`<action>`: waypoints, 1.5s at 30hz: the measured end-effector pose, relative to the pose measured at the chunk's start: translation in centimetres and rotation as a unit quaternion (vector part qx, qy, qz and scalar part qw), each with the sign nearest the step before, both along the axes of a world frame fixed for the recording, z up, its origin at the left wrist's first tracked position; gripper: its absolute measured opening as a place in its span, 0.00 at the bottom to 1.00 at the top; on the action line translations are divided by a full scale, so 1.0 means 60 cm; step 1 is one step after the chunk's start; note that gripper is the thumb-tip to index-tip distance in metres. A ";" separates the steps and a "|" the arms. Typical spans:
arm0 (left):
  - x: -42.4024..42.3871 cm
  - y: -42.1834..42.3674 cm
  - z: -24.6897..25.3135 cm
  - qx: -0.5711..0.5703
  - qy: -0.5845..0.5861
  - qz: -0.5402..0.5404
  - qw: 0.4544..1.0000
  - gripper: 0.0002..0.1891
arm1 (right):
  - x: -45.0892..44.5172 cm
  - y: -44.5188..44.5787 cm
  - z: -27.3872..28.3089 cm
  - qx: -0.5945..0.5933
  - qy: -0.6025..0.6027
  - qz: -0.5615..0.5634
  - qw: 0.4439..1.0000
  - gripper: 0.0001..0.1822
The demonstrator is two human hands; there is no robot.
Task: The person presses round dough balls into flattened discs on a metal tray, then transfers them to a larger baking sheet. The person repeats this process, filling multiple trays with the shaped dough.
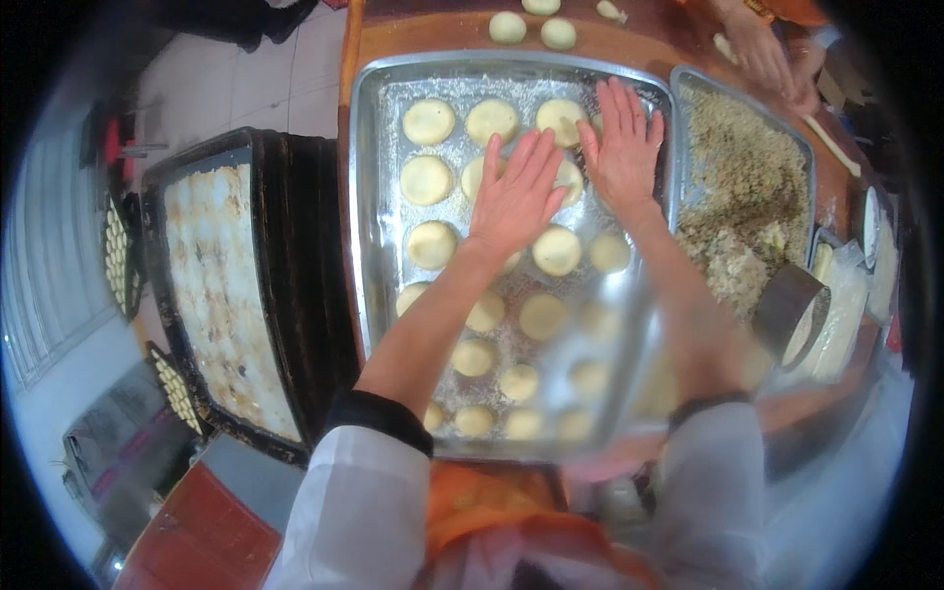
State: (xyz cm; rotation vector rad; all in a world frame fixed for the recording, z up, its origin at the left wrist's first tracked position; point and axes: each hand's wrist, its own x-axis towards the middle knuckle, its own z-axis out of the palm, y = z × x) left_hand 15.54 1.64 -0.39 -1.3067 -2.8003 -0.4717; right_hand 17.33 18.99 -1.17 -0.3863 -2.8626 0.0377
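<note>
Rows of pale round dough pieces (431, 245) lie in a large metal tray (357, 221) dusted with light crumbs. My left hand (518, 188) rests palm down over the second row, partly covering dough discs there, its fingers somewhat spread. Over the tray's upper right part, my right hand (625, 144) is flat with thumb apart, hiding most of a dough piece in the top row. Neither hand grasps anything. Several discs look flattened, with shallow dents. The lower right of the tray is blurred.
A tray of crumbly filling (745, 147) stands at right, with a dark cylindrical container (793, 317) by its near end. Dough balls (507, 28) sit beyond the large tray. Another person's hands (767, 66) work at upper right. Stacked dark baking trays (254, 295) stand at left.
</note>
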 end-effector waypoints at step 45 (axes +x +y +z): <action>0.187 -0.152 0.080 0.049 -0.117 0.107 0.986 0.33 | 0.238 -0.053 0.068 -0.162 -0.149 0.075 0.973 0.33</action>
